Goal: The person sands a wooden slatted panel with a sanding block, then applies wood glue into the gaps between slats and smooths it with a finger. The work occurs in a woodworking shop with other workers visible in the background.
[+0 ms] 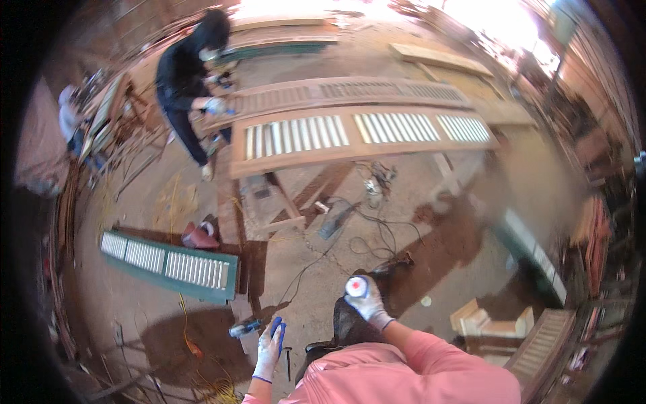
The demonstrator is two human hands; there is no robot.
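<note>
My right hand (369, 308), in a white and blue work glove, is closed around a white round-ended container (356, 287) with a red dot on its top; its exact kind cannot be made out. It is held in front of my body. My left hand (270, 343), gloved the same way, is lower left with its fingers stretched out and nothing visible in it. Close to its left lies a blue and dark power tool (245, 328). Ahead stands a brown louvered wooden panel (356, 131) with light slats, raised on supports, with a second louvered panel (282, 99) behind it.
A green-framed louvered panel (232, 276) lies low at the left. Cords (377, 236) coil on the floor ahead. At the right are wooden blocks (494, 323), another slatted panel (546, 343) and a leaning green one (535, 249). A co-worker (185, 81) in dark clothes bends over the rear panel.
</note>
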